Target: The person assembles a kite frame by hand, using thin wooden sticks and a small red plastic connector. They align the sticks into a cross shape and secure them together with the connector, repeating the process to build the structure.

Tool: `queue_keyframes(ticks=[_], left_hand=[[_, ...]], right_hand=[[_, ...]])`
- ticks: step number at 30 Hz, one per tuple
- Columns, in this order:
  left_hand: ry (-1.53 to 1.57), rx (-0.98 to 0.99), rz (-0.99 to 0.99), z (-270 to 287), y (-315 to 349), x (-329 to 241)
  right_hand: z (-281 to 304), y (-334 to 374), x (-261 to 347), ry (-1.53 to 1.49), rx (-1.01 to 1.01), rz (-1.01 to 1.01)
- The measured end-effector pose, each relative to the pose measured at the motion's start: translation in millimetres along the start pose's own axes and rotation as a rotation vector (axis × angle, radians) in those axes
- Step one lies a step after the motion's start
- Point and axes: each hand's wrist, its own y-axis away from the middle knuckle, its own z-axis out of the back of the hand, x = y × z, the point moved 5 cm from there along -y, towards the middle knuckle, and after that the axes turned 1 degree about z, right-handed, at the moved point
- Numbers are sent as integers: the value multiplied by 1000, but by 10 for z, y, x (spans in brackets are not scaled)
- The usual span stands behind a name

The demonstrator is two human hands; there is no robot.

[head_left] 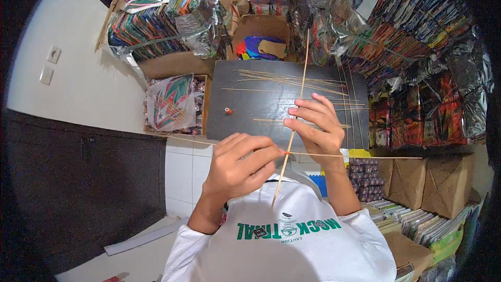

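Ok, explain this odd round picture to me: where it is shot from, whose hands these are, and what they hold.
The picture comes from a wide camera worn on a person's head, looking down, so edges bend and the corners go black. No machine is here: both hands are the wearer's own, rising from the lower edge in white sleeves. The right hand holds a long thin stick that runs nearly upright. The left hand pinches the spot where a second stick crosses it, marked by a bit of orange. Beyond lies a dark board with more loose sticks and a small orange spool. Stacks of colourful kites and wrapped packs surround it.
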Motion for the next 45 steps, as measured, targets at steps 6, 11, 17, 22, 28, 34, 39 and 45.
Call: queue_keyframes(ticks=[6,11,17,22,28,34,39,45], left_hand=[[-8,-2,31,-7,-2,6],[-42,-18,44,-2,31,57],[-51,-18,67,46,47,109],[-66,-39,84,69,67,163],[-77,-46,31,82,43,176],[-168,-106,-116,81,3,169],[-190,-181,-86,32,22,312],[-237,-262,-30,-25,10,383]], right_hand=[[26,24,-18,21,-18,2],[21,60,-56,35,-30,16],[48,50,-47,54,-50,17],[57,47,-46,61,-56,26],[5,24,-81,23,77,-9],[-74,64,-91,-219,207,-109],[-131,29,-20,-480,302,-378],[-255,75,26,-623,208,-608]])
